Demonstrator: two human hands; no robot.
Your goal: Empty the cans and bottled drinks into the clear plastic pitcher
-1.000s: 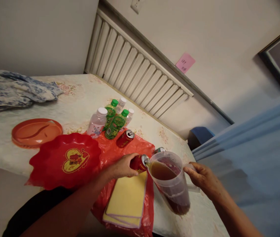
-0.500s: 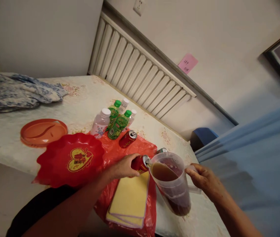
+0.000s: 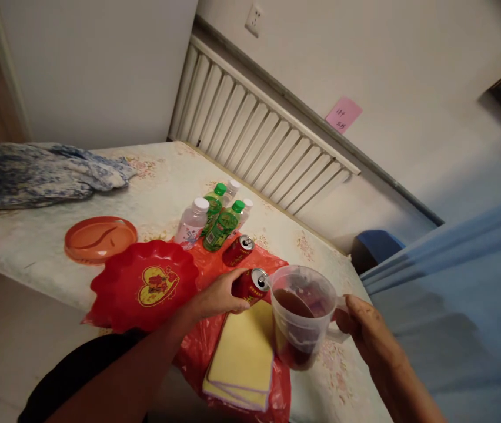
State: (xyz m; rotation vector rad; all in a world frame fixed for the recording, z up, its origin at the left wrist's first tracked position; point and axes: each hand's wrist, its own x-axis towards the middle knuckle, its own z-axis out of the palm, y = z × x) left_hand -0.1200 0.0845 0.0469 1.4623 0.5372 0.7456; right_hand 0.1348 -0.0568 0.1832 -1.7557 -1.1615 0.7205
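The left hand [image 3: 220, 295] is clamped round a red can [image 3: 250, 284], which is tipped almost flat with its opened mouth at the rim of a clear plastic jug [image 3: 307, 329], at the jug's 10 o'clock. The right hand [image 3: 360, 329] is closed round the jug's handle at its 3 o'clock and holds the jug tilted over the counter [image 3: 162, 182]. Brown drink fills the jug partway, so the pouring looks well begun. Whether any stream is leaving the can is too small to tell, and so is how much remains inside. At the jug's 11 o'clock a second can [image 3: 238, 251] stands with its top opened. Beyond it is a cluster of capped bottles [image 3: 215, 217], seemingly untouched. Yellow cloths [image 3: 244, 352] lie on a red bag [image 3: 200, 358] at 8 o'clock. A red heart plate [image 3: 144, 285] and an orange dish [image 3: 100, 238] lie toward 9.
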